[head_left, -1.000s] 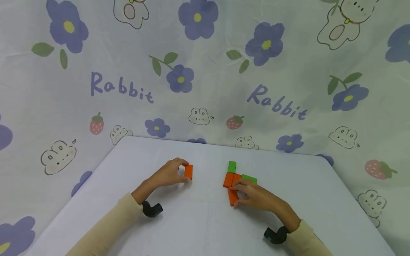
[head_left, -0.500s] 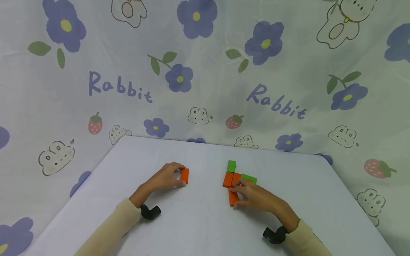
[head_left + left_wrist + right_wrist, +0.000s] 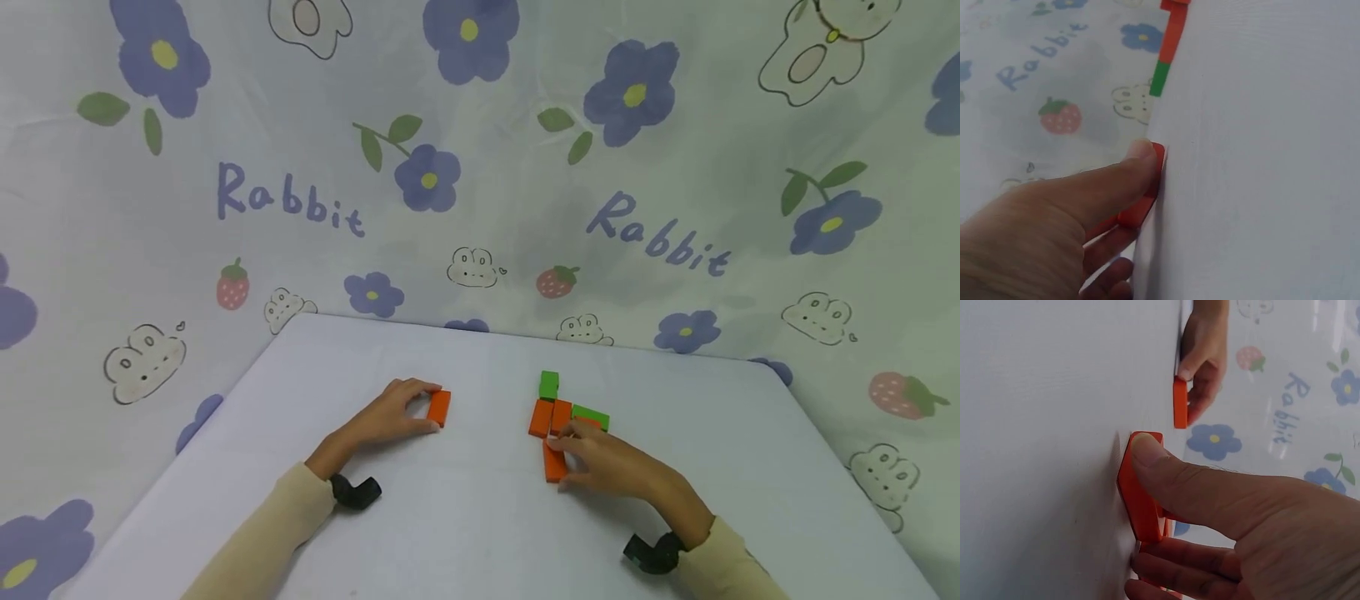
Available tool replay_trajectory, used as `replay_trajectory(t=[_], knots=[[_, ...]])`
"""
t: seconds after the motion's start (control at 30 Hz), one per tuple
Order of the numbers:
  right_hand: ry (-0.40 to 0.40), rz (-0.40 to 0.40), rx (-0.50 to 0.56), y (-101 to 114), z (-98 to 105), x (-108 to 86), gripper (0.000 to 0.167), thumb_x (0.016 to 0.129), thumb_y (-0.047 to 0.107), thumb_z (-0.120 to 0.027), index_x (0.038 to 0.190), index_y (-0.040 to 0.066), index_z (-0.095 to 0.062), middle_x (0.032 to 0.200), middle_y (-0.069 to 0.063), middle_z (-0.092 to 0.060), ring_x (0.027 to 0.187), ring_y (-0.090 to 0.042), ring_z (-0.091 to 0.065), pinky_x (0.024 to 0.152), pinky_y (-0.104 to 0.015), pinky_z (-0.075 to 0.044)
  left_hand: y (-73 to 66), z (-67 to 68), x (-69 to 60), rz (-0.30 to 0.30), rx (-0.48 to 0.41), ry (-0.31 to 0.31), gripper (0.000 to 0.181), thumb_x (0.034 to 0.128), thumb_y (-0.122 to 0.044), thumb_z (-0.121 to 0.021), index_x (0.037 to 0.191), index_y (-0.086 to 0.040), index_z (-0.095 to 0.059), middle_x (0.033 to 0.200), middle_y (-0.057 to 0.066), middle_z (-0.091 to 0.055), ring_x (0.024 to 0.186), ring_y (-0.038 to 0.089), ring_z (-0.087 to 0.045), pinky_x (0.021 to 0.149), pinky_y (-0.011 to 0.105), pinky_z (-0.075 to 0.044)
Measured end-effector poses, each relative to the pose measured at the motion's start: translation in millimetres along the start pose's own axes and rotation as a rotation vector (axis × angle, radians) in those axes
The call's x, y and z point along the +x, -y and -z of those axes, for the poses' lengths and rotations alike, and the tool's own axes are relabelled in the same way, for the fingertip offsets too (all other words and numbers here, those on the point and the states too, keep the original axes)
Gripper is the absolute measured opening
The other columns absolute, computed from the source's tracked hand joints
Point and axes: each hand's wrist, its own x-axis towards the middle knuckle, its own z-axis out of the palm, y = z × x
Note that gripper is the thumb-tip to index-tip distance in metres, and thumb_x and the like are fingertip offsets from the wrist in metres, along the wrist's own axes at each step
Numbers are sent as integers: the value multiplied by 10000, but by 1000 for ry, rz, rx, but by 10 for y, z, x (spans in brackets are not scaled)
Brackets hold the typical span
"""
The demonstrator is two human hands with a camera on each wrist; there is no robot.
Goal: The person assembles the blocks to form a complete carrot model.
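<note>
Left of the table's middle, my left hand (image 3: 386,415) pinches an orange rectangular block (image 3: 439,408) by its two ends, thumb on the near end. In the left wrist view the thumb covers part of that block (image 3: 1141,209). My right hand (image 3: 611,460) holds another orange block (image 3: 553,462) between thumb and fingers, at the near end of a small group. Directly beyond it lie two orange blocks (image 3: 541,418) side by side, with a green block (image 3: 549,385) behind them. A green block (image 3: 592,415) lies to their right; orange beside it is partly hidden by my right hand.
Everything lies on a white tabletop (image 3: 465,533). A printed cloth (image 3: 495,167) with flowers and rabbits hangs behind its far edge. Each wrist wears a black camera mount (image 3: 356,493).
My left hand has shifted slightly left and nearer, with its orange block. The right hand has stayed nearly in place on its block. The head view has tilted a little.
</note>
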Motion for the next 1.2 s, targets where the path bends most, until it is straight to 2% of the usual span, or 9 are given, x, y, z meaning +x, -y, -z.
replay_trajectory(t=[0.13, 0.37, 0.67, 0.97, 1.1, 1.2], knots=[[-3, -5, -19, -8, -26, 11, 606, 833, 353, -812, 1368, 137, -628, 1327, -102, -564, 1114, -215, -596, 947, -415, -546, 39, 0, -18, -10, -14, 13, 731, 849, -439, -782, 1474, -185, -501, 1410, 15, -563, 1229, 216, -470, 1056, 476, -434], [-17, -23, -14, -25, -61, 25, 601, 825, 374, -815, 1356, 156, -637, 1296, -76, -568, 1042, -166, -570, 936, -405, -552, 22, 6, -26, -42, 5, -9, 632, 873, -398, -763, 1426, -174, -553, 1412, 42, -575, 1242, 243, -483, 1060, 502, -434], [-29, -4, -15, -26, -57, 16, 592, 829, 352, -816, 1353, 142, -637, 1277, -88, -572, 1009, -156, -563, 913, -391, -558, 27, -28, -29, -48, 12, -32, 706, 856, -467, -765, 1454, -173, -530, 1426, 35, -578, 1215, 225, -492, 1047, 476, -441], [-12, 4, -15, 21, -41, 11, 579, 832, 360, -813, 1340, 137, -647, 1189, -33, -565, 921, -108, -512, 821, -306, -550, 37, -42, -73, -39, 1, -38, 685, 847, -450, -781, 1432, -175, -556, 1413, 37, -592, 1204, 224, -499, 1041, 479, -445], [-20, -17, 16, 29, -15, 17, 575, 824, 369, -819, 1323, 132, -659, 1162, -24, -565, 902, -108, -509, 780, -271, -532, 24, -40, -51, -35, 3, -46, 678, 842, -443, -786, 1431, -195, -559, 1415, 34, -592, 1211, 229, -496, 1050, 483, -443], [-32, -1, 53, 29, 16, 8, 562, 825, 348, -821, 1310, 110, -664, 1140, -31, -571, 891, -126, -516, 746, -240, -515, 19, -49, -23, -17, 2, -43, 692, 836, -454, -787, 1440, -213, -552, 1431, 27, -583, 1223, 230, -488, 1062, 486, -436]])
